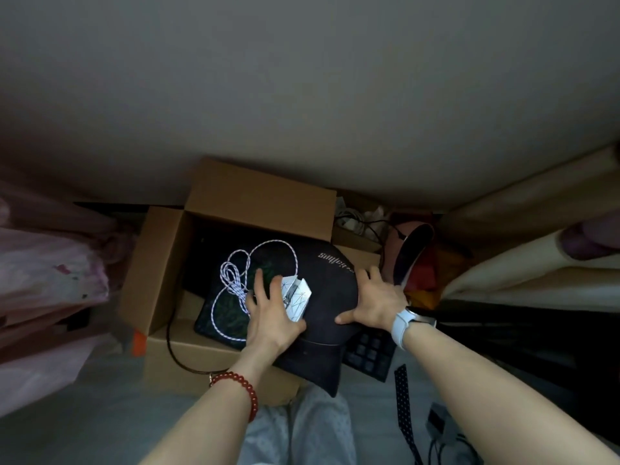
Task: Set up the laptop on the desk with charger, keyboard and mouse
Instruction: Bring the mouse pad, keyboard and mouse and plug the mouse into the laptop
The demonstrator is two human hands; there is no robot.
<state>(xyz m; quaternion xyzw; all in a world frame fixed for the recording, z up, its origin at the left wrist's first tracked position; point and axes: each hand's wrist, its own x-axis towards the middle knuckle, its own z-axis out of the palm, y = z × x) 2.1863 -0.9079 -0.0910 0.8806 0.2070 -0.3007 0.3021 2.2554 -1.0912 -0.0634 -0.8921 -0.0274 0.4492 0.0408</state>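
A white angular mouse (pixel 297 298) lies on a dark fabric case (pixel 330 286) with pale lettering, tilted over an open cardboard box (pixel 157 270). Its white braided cable (pixel 235 280) loops across a dark patterned pad (pixel 221 317) in the box. My left hand (pixel 268 317), fingers spread, presses on the mouse and the case's left side. My right hand (pixel 377 302) grips the case's right edge, thumb on top. A black keyboard (pixel 369 352) sticks out from under the case at the lower right. What the case holds is hidden.
A second box behind holds white plugs and cables (pixel 352 223). A pink and dark curved object (pixel 414 253) stands right of the case. Pink bags (pixel 50 280) crowd the left, pale rolled fabric (pixel 536 263) the right. A dotted black strap (pixel 402 397) lies on the floor.
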